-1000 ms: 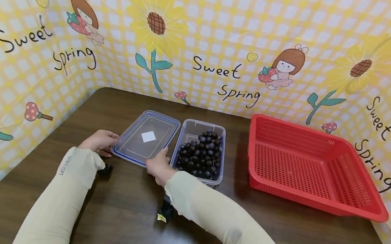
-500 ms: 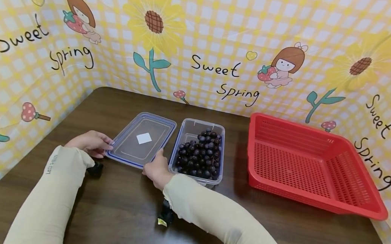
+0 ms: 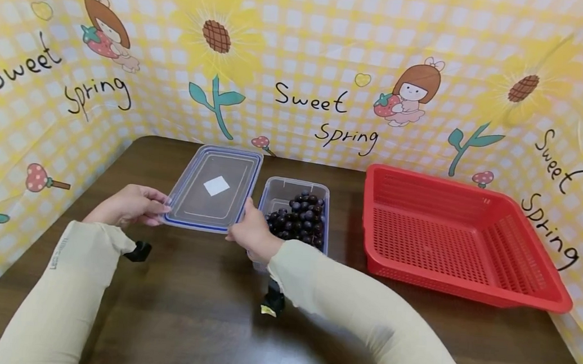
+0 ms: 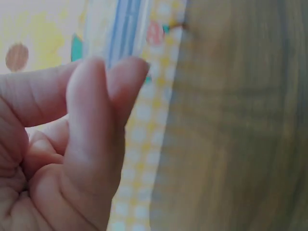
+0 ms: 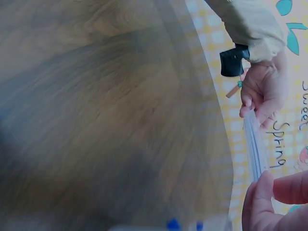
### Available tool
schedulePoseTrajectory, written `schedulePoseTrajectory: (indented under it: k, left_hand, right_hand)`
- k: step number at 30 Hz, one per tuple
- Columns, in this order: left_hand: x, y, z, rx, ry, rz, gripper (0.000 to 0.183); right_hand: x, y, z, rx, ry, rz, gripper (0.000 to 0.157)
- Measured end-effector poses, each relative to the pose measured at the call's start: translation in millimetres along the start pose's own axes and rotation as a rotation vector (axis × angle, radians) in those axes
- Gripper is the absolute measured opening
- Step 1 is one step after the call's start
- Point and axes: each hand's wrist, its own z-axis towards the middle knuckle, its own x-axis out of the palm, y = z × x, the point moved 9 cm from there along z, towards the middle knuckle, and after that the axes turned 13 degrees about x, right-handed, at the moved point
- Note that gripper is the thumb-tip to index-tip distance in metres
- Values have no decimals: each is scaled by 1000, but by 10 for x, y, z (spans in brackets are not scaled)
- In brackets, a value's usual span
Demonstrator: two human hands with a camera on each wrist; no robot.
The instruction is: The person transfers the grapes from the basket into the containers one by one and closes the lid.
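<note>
While working over a brown table (image 3: 186, 304), before a yellow-checked backdrop (image 3: 326, 43) lettered "Sweet Spring," pinched the near left corner of a clear lid (image 3: 180, 202) between thumb and fingers of the left hand (image 3: 128, 204). Wore a cream sleeve (image 3: 60, 290) on that arm, with a black device (image 3: 138, 251) just below the wrist. Showed the blue band (image 4: 124, 29) of the lid only as a blur in the left wrist view. Held the lid off the table, just left of a box (image 3: 282, 191), with a white label (image 3: 217, 186) near its middle. Gripped the near right corner of the lid in the right hand (image 3: 255, 230), with thumb and fingers on either side of the edge, hiding part of the box from the head view. Had dark grapes (image 3: 301, 219) heaped inside the uncovered box, mostly to the near and right sides. Had a red basket (image 3: 429, 245) at far right, apart from the box.
</note>
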Motion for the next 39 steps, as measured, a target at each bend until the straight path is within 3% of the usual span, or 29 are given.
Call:
schedulePoseTrajectory:
  k: [4,10,16,19,21,24,28,32,36,39]
  left_hand:
    - [210,-163,21,66,-16,10,39]
    - [550,-446,70,151,-75,-61,39]
    - [815,-613,10,181,-82,-157,31]
    - [909,-659,-50,191,-63,-204,21]
    - [970,-702,-87,201,-46,-236,17]
    - [1085,-782,-135,213,1,-259,19]
    - [1201,-858,-214,225,61,-251,26]
    - [1209,-917,-254,242,66,-257,22]
    - [1176,-944,-285,244,58,-262,15]
    - [1155,-962,-309,246,56,-277,12]
  right_hand:
    - [-238,-21,-55,-7,54,39,94]
    - [-691,-32,-103,-16,113,117,90]
    - [-1007,-132,-256,48,223,191,73]
    - [-1131,-176,-316,30,250,220,67]
    - [-1245,-170,-337,-35,200,142,71]
    - [-1429,-91,-377,-204,65,-59,78]
    - [-1663,84,-508,-464,-211,-285,79]
    - [-1862,244,-695,-689,-481,-393,64]
    - [-1913,295,-775,-836,-562,-467,44]
    - [-1885,285,-784,-888,-551,-513,33]
